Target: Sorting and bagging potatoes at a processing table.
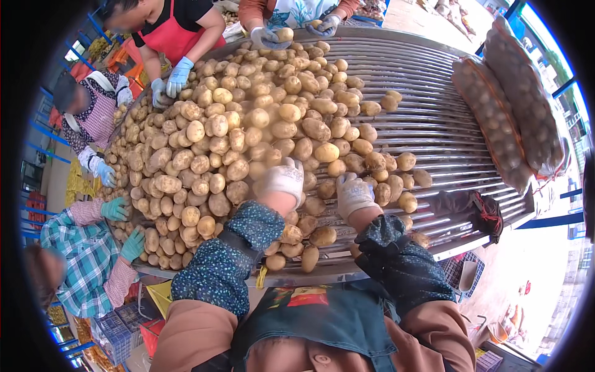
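Potatoes (218, 125) lie in a broad heap over the metal sorting table (395, 56). My left hand (284, 179), in a pale work glove, rests among them at the heap's near side; its fingers point away from me and are partly hidden. To its right, my right hand (355, 194) wears a similar glove with printing on the back. It touches the potatoes at the heap's right edge, beside a brownish potato (327, 189). Several potatoes (307, 237) lie between my forearms. Whether either hand grips a potato is not clear.
Two full mesh sacks (492, 121) (525, 97) lie on the table's right end. A dark cloth item with red cord (485, 216) sits nearer me. Co-workers' gloved hands (179, 76) (116, 209) (269, 38) line the far and left edges. Plastic crates (111, 337) stand below left.
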`<move>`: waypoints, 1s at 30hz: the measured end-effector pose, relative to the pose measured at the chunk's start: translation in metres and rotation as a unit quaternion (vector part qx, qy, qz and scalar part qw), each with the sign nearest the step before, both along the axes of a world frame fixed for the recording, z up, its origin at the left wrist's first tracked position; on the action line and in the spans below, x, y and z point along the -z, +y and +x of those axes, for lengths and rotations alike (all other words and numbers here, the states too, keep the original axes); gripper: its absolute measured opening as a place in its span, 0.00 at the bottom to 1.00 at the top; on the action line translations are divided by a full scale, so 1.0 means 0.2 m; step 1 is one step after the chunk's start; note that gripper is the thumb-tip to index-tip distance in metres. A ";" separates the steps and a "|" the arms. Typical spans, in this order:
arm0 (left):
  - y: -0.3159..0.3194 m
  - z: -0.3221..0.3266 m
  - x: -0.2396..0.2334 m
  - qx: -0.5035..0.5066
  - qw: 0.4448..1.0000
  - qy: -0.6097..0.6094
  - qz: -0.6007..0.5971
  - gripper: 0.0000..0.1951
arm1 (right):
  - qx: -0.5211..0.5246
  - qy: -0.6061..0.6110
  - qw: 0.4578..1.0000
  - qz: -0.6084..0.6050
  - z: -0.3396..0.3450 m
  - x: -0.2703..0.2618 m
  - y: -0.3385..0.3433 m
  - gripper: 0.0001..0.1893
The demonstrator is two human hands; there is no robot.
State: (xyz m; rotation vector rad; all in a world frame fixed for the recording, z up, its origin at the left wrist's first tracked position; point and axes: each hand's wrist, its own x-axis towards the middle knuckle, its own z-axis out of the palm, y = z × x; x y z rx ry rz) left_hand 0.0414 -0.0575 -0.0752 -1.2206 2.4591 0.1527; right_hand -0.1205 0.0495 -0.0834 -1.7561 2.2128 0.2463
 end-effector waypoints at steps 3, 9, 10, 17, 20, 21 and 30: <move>-0.05 0.02 -0.03 0.029 0.999 0.012 0.023 0.26 | -0.011 -0.092 0.995 0.031 -0.02 -0.01 0.12 0.28; -0.09 0.04 -0.06 0.039 0.994 0.040 0.090 0.23 | 0.019 -0.218 0.972 -0.086 -0.03 0.06 0.26 0.30; -0.11 0.05 -0.07 0.061 0.993 0.050 0.091 0.27 | 0.027 -0.232 0.964 -0.126 -0.04 0.07 0.24 0.30; -0.18 0.22 -0.06 -0.098 0.935 0.238 0.245 0.34 | 0.288 -0.814 0.494 -0.099 -0.14 0.17 0.07 0.20; -0.20 0.27 -0.04 -0.151 0.736 0.404 0.523 0.28 | 0.288 -0.882 0.361 -0.093 -0.09 0.25 0.00 0.17; -0.20 0.28 -0.03 -0.148 0.722 0.417 0.531 0.28 | 0.289 -0.882 0.363 -0.087 -0.08 0.27 -0.03 0.17; -0.08 0.27 0.14 -0.322 0.592 0.527 0.517 0.26 | 0.247 -0.785 0.554 -0.127 0.12 0.04 -0.13 0.26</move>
